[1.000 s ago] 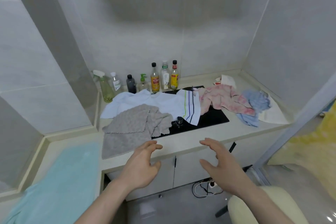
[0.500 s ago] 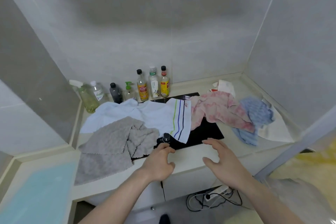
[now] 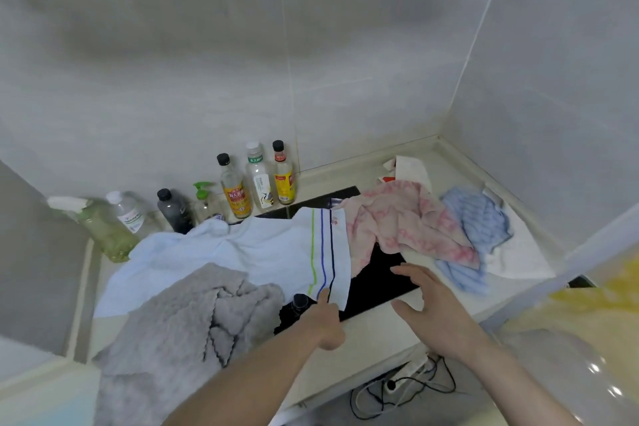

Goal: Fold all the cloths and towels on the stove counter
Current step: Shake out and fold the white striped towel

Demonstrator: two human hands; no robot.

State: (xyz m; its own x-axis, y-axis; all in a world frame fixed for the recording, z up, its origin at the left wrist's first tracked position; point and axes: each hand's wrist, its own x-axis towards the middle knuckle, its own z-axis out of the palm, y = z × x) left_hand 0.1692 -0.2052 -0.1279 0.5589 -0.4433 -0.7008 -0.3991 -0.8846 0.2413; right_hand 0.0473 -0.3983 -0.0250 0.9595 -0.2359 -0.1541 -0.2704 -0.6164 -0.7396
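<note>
White towel with green, blue and black stripes (image 3: 269, 252) spread over the black stovetop (image 3: 373, 284) on my cream counter (image 3: 377, 322), left hand (image 3: 323, 322) grip pinching its near striped corner, right hand (image 3: 432, 308) grip wide, fingers spread beside it, crumpled grey towel (image 3: 179, 322) overlapping left, pink cloth (image 3: 408, 221) to the right.

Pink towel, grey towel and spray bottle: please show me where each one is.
pink towel (image 3: 408, 225), head view, its crumpled middle.
grey towel (image 3: 179, 318), head view, its middle.
spray bottle (image 3: 100, 228), head view, its green body.
</note>
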